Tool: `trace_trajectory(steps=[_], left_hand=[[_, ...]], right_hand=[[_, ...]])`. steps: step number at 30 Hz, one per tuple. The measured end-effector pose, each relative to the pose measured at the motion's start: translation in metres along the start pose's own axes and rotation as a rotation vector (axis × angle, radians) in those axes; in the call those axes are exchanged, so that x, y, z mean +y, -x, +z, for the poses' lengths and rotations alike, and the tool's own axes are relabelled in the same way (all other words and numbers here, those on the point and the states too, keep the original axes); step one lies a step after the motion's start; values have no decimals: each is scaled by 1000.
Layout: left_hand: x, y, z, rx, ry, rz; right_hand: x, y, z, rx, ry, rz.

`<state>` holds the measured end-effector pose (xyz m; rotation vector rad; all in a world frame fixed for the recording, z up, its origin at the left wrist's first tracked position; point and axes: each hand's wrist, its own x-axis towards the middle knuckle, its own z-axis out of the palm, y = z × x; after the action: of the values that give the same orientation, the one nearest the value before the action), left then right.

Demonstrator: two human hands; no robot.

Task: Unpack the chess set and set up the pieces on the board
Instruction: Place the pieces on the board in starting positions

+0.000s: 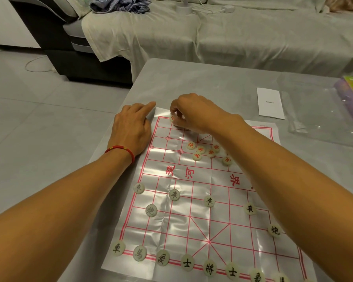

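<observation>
We set a red piece on the far-left corner of the board.

Our right hand point(189, 112) pinches the red piece point(172, 118) at that corner of the board point(183, 218); our left hand point(131, 127), fingers relaxed, presses the board's far-left edge to the tabletop point(222, 82). We judge the small discs light, hard and smooth, best gripped by the rim; the thin creased sheet would slide easily. Loose red pieces point(204, 151) lie mid-board.

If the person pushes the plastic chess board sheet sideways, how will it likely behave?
The chess board sheet looks thin and creased, so it would probably buckle rather than slide stiffly. Its glossy surface suggests slipperiness; the left hand pressing its far corner probably steadies it.
</observation>
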<state>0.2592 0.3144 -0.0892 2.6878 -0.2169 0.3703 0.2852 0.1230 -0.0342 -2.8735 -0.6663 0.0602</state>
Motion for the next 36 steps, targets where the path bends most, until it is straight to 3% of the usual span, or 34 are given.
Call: trace_trajectory(steps=[5, 14, 27, 36], left_hand=[[-1, 0, 0, -3, 4, 6], [0, -1, -2, -18, -13, 1], [-2, 0, -4, -8, 2, -10], [2, 1, -7, -11, -10, -29]], right_hand=[[13, 46, -22, 78, -12, 7], [24, 123, -36, -11, -7, 31], [10, 98, -21, -91, 115, -21], [-18, 11, -14, 141, 17, 61]])
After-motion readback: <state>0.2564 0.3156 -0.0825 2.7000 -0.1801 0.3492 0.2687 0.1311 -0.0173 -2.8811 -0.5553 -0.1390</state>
